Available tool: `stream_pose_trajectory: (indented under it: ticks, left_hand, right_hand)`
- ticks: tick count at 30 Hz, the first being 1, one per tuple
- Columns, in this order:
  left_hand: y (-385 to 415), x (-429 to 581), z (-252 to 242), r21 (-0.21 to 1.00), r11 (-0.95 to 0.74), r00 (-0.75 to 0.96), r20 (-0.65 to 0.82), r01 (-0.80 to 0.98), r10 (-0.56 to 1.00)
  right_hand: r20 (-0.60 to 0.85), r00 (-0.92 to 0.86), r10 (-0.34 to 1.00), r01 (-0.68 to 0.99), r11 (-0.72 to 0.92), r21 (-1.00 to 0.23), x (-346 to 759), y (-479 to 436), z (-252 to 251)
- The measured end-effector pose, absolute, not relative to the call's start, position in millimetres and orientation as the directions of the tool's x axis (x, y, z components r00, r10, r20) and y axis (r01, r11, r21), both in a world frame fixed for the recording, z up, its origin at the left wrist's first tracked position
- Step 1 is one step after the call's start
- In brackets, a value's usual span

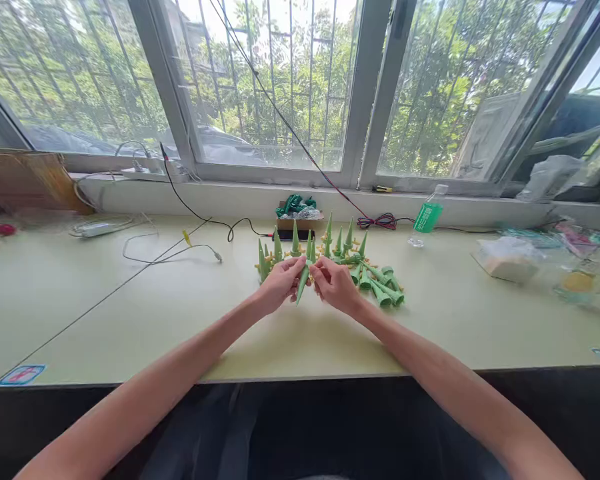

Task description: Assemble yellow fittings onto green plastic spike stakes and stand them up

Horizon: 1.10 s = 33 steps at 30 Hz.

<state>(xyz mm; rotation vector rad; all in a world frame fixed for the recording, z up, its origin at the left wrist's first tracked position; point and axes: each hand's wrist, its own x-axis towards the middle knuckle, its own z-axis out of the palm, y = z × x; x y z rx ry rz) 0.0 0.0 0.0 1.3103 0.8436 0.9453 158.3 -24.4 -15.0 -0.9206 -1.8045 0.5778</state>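
Between my hands is a green cone-shaped piece [303, 285], its pointed end tilted down toward me. My left hand [283, 285] is closed round it. The fingers of my right hand [334, 284] are pinched together at its upper end; whatever small part they grip there is hidden. Just beyond, several similar green cones [329, 235] stand upright on the table with small yellow-orange bits around their bases. To the right of my right hand lies a pile of green cones [383, 288] on their sides, open ends facing me.
A small box [300, 223] with dark green wrapped items stands behind the cones, a dark phone-like slab [289, 235] before it. A bottle with green label [427, 217] leans at the right. Cables [180, 245] cross the left side. Plastic-wrapped items [510, 259] lie far right.
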Motion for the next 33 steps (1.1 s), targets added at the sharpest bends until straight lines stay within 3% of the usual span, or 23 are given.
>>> stream_pose_trajectory:
  ticks: [9,16,33]
  left_hand:
    - [-5.8,0.3,7.4,0.980,0.122,0.467,-0.036,-0.156,0.884]
    - [-5.6,-0.1,5.5,0.984,0.094,0.544,0.003,-0.150,0.839]
    - [-7.5,0.0,7.6,0.985,0.105,0.530,-0.016,-0.139,0.848]
  right_hand:
    - [0.560,-0.152,0.814,0.365,0.573,-0.734,162.6,-23.3,-13.0]
    - [0.556,-0.155,0.817,0.359,0.571,-0.739,163.3,-23.4,-13.7]
    - [0.553,-0.150,0.820,0.386,0.563,-0.731,163.6,-26.1,-10.4]
